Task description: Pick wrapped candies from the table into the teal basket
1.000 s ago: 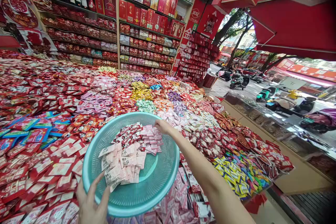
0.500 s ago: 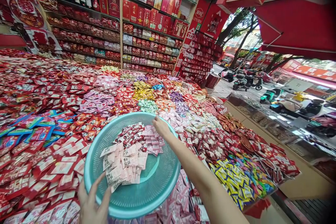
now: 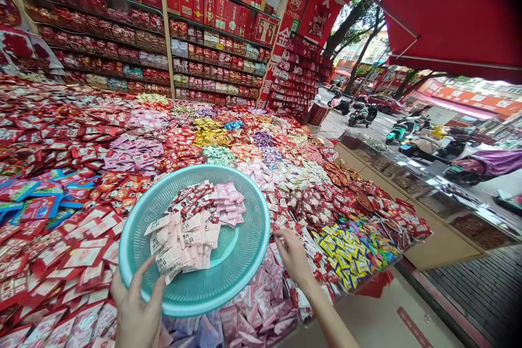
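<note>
A turquoise plastic basket (image 3: pixel 244 283) rests tilted over the heaped sweets. My left hand (image 3: pixel 136 307) grips its near left rim, with fingers over the edge. Inside lie pale pink packets with black lettering (image 3: pixel 190 239), red-and-white packets (image 3: pixel 191 198) and small pink packets (image 3: pixel 228 204); the right part of the basket's floor shows bare. Just outside the right rim is my right hand (image 3: pixel 291 255), low over red-and-white wrapped sweets (image 3: pixel 316 255). Its fingers point left, slightly apart, and I see nothing held in them.
Wrapped sweets in many colours cover the stall, including yellow packets (image 3: pixel 342 253) at right and blue-edged packs (image 3: pixel 41 196) at left. Behind stand shelves (image 3: pixel 220 60) of boxes and bags. Clear-lidded bins (image 3: pixel 424 190) line the right side; parked scooters (image 3: pixel 428 141) stand beyond.
My right hand has left the small pink packets inside the basket and moved right and down, outside the rim. My left hand keeps hold of the rim. The view has shifted right.
</note>
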`<state>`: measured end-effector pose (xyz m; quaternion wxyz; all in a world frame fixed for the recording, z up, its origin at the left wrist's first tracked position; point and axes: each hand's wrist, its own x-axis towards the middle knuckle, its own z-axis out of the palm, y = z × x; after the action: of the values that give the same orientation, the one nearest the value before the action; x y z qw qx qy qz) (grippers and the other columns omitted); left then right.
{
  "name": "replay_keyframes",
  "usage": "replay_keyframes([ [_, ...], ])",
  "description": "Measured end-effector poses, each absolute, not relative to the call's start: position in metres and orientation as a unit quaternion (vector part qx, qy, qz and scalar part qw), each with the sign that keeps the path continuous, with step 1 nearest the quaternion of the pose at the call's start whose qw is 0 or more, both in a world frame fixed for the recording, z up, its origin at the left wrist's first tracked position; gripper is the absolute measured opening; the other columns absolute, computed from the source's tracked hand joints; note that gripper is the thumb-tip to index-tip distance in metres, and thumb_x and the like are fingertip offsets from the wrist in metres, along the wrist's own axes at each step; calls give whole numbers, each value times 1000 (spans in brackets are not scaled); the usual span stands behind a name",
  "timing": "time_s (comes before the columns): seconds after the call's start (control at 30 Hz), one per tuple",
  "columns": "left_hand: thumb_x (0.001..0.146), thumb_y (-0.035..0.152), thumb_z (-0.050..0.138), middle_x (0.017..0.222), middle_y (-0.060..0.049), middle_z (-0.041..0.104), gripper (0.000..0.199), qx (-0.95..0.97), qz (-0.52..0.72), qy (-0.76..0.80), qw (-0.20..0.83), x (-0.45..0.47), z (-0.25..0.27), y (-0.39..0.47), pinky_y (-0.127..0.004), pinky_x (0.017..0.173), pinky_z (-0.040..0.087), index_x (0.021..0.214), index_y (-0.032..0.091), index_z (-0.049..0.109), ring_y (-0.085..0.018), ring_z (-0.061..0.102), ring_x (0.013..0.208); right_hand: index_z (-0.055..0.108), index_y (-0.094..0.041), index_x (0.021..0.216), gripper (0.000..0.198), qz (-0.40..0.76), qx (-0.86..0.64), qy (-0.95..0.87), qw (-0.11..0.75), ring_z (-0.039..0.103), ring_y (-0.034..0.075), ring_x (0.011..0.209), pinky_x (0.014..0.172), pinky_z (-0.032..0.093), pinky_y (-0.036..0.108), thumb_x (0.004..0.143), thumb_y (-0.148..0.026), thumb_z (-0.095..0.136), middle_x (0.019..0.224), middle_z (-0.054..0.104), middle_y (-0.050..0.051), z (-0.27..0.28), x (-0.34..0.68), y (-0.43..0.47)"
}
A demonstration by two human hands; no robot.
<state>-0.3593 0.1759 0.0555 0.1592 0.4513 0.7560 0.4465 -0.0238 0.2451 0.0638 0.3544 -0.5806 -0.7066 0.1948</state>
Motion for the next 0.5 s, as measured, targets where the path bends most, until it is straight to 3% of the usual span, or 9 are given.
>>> replay_keyframes([
  [0.1,85,54,47,152,-20,22,58,452,461,746,161,-359,56,177,-46,116,20,122,11,59,-32,29,140,63,-22,106,23,285,-590,-709,262,61,21,96,85,47,33,87,-21,49,106,63,8,38,-12,208],
  [0.2,85,53,48,153,-20,21,56,452,460,746,165,-360,55,177,-47,116,19,121,12,59,-32,29,140,57,-23,121,45,348,-588,-702,200,57,21,113,97,42,33,77,-13,53,122,59,8,27,-13,186],
  [0.33,84,54,48,152,-20,22,55,453,457,748,164,-360,55,177,-48,116,20,120,13,59,-33,28,141,52,-22,128,61,351,-610,-694,150,53,21,120,99,40,31,69,-6,49,130,54,8,25,-19,179],
  [0.5,84,55,46,152,-21,21,59,447,455,750,175,-359,59,176,-47,114,24,123,12,58,-34,33,138,52,-23,129,59,335,-632,-687,126,57,22,113,94,42,30,71,-8,48,124,56,8,22,-22,180],
])
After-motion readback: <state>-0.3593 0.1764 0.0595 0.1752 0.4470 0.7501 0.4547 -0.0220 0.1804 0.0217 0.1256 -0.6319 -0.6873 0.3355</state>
